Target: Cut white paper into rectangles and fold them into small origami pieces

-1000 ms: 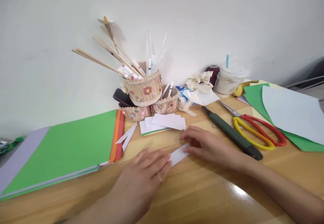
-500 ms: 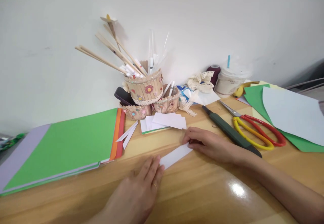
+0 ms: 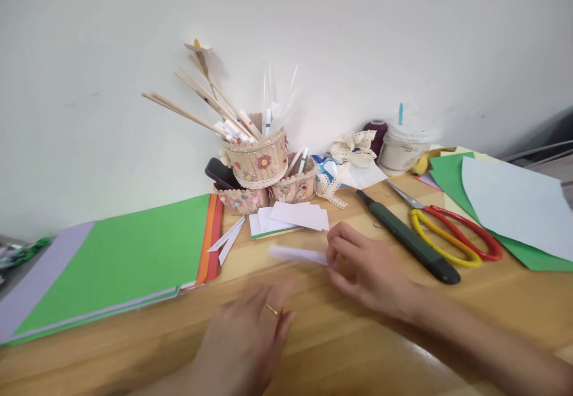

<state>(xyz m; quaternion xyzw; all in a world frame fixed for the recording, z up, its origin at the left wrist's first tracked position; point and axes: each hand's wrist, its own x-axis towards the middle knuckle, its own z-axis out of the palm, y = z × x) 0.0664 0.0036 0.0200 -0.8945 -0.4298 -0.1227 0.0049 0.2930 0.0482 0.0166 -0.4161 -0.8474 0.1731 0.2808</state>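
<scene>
A white paper strip [image 3: 298,254], blurred at its left end, is pinched at its right end by the thumb and fingers of my right hand [image 3: 369,267]. The strip appears raised and turned edge-on above the wooden table [image 3: 313,330]. Lower and to the left is my left hand [image 3: 250,330], with a ring on one finger. Its fingertips are smeared by motion, but the fingers reach forward with the thumb apart, and nothing shows in them. Behind the strip lies a small pile of white paper pieces [image 3: 295,214]. Narrow folded white strips [image 3: 228,241] are to its left.
Green sheets [image 3: 120,258] lie at left. Decorated holders [image 3: 259,160] with sticks and markers stand by the wall. To the right are a dark green cutter-like tool [image 3: 407,235], red-and-yellow-handled scissors [image 3: 447,229], a lidded cup [image 3: 405,148] and a white sheet [image 3: 514,205].
The paper strip, flat under both hands before, is now lifted and tilted in my right hand. My left hand has come off it and moved slightly toward me.
</scene>
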